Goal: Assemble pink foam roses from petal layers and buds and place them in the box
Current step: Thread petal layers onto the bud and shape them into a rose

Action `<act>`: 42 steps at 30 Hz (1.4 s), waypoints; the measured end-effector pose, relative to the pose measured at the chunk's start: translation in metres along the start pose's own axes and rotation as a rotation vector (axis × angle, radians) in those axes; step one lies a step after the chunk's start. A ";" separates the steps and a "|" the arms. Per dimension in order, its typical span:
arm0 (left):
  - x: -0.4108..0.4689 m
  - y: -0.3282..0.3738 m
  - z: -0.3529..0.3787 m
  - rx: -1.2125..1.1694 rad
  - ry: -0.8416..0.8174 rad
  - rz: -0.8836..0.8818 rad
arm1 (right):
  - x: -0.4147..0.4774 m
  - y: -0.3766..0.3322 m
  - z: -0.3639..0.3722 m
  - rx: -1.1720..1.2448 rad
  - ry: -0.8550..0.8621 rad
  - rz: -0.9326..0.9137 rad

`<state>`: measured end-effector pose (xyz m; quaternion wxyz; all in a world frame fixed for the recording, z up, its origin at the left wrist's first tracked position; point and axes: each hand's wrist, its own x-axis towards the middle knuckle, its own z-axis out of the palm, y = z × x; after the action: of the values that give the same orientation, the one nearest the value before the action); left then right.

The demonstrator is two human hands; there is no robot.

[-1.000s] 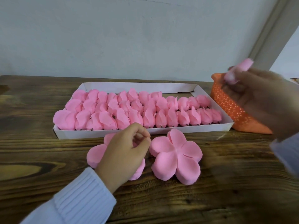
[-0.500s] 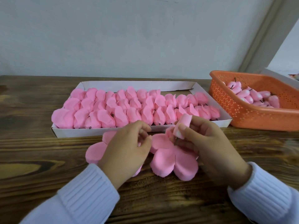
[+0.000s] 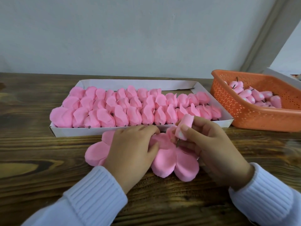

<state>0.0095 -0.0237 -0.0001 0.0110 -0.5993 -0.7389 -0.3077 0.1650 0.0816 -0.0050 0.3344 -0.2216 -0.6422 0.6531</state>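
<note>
Keeping the box [image 3: 78, 132] of finished roses [image 3: 114, 116] just behind the work, close for dropping in. Covering the left petal layer [image 3: 96, 152] with the left hand [image 3: 132, 149], curled fingertips reaching onto the right petal layer [image 3: 169, 162], probably steadying it; pinching or only pressing, hard telling. Pinching a bud [image 3: 188, 119] in the right hand [image 3: 211, 147], stem aiming down at that layer's middle for threading. Leaving the basket [image 3: 244, 118] of spare buds [image 3: 257, 97] within reach.
</note>
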 end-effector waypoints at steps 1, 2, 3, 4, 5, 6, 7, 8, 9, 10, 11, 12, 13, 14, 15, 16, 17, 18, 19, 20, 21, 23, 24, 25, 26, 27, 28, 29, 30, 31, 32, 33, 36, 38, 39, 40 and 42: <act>0.000 0.000 -0.001 -0.004 0.009 0.002 | 0.000 0.000 0.000 -0.010 0.001 -0.002; -0.001 0.000 -0.001 -0.012 0.019 0.001 | 0.000 0.000 0.000 -0.017 0.003 -0.006; -0.001 0.000 -0.001 -0.019 0.030 -0.001 | 0.000 0.001 0.000 -0.020 0.005 -0.010; -0.002 0.000 0.000 -0.026 0.041 0.000 | 0.000 0.001 0.000 -0.021 0.006 -0.011; -0.002 0.000 0.000 -0.032 0.052 0.003 | 0.000 0.001 0.000 -0.022 0.005 -0.011; -0.003 0.000 0.000 -0.039 0.061 0.010 | -0.001 0.001 0.000 -0.025 0.004 -0.011; -0.002 0.000 0.001 -0.045 0.065 0.018 | -0.001 0.001 0.000 -0.027 0.003 -0.012; -0.002 0.000 0.001 -0.050 0.063 0.027 | -0.002 0.002 -0.001 -0.028 0.005 -0.018; -0.002 0.000 0.001 -0.055 0.058 0.035 | -0.002 0.002 -0.001 -0.025 0.012 -0.029; -0.001 0.000 0.001 -0.059 0.054 0.044 | -0.002 0.002 -0.001 -0.018 0.021 -0.047; -0.001 0.000 0.001 -0.060 0.053 0.054 | -0.002 0.002 -0.001 -0.007 0.028 -0.073; -0.002 0.000 0.001 -0.057 0.052 0.063 | -0.002 0.002 -0.001 0.010 0.032 -0.104; -0.002 0.000 0.001 -0.050 0.049 0.070 | -0.002 0.001 0.000 0.029 0.038 -0.136; -0.002 -0.001 0.001 -0.036 0.047 0.079 | -0.001 0.001 0.000 0.048 0.046 -0.161; -0.002 -0.001 0.001 -0.018 0.049 0.090 | -0.001 0.000 0.000 0.064 0.058 -0.178; -0.003 0.000 0.001 0.000 0.058 0.104 | -0.001 -0.001 0.000 0.076 0.071 -0.186; -0.003 0.000 0.001 0.015 0.069 0.117 | -0.001 -0.001 0.000 0.084 0.083 -0.188; -0.004 0.001 0.001 0.026 0.086 0.129 | -0.001 -0.002 0.000 0.091 0.093 -0.182; -0.004 0.001 0.000 0.036 0.105 0.137 | -0.001 -0.001 0.000 0.094 0.101 -0.171; -0.004 0.002 0.000 0.041 0.120 0.141 | -0.001 -0.001 0.000 0.095 0.109 -0.160; -0.004 0.002 0.000 0.034 0.128 0.138 | 0.000 0.000 -0.001 0.092 0.118 -0.150; -0.004 0.002 0.000 -0.008 0.131 0.124 | 0.000 0.001 -0.002 0.085 0.134 -0.144; -0.003 0.002 0.000 -0.037 0.129 0.115 | 0.000 0.001 -0.002 0.086 0.137 -0.151; -0.003 0.001 0.000 -0.065 0.129 0.109 | 0.000 0.001 -0.001 0.083 0.143 -0.161; -0.003 0.001 0.000 -0.088 0.133 0.104 | 0.000 0.001 -0.001 0.075 0.155 -0.169; -0.003 0.001 0.000 -0.105 0.139 0.101 | 0.000 0.001 -0.002 0.063 0.175 -0.177; -0.004 0.001 0.000 -0.118 0.143 0.097 | 0.000 0.001 -0.002 0.049 0.195 -0.183; -0.004 0.001 0.000 -0.130 0.147 0.095 | 0.000 0.002 -0.003 0.033 0.211 -0.188; -0.004 -0.001 0.000 -0.144 0.150 0.094 | 0.000 0.002 -0.003 0.016 0.222 -0.189; -0.004 -0.002 0.001 -0.162 0.154 0.091 | 0.000 0.003 -0.004 -0.002 0.231 -0.187; -0.004 -0.003 0.001 -0.186 0.159 0.078 | 0.001 0.004 -0.004 -0.018 0.237 -0.183; -0.004 -0.004 0.002 -0.216 0.167 0.055 | 0.000 0.003 -0.005 -0.032 0.243 -0.178; -0.003 -0.005 0.001 -0.352 0.192 -0.038 | 0.000 0.002 -0.004 -0.065 0.250 -0.178; -0.004 -0.005 -0.001 -0.424 0.215 -0.066 | -0.001 0.002 -0.004 -0.085 0.242 -0.189; -0.004 -0.005 -0.002 -0.450 0.226 -0.065 | -0.001 0.002 -0.004 -0.097 0.237 -0.193; -0.004 -0.004 -0.004 -0.476 0.230 -0.056 | -0.002 0.001 -0.003 -0.103 0.228 -0.197; -0.003 -0.003 -0.005 -0.553 0.211 -0.040 | -0.003 0.000 -0.002 -0.092 0.199 -0.212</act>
<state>0.0057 -0.0293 0.0011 -0.0818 -0.5296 -0.6334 -0.5583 0.1682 0.0808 -0.0052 0.4528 -0.2313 -0.6549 0.5591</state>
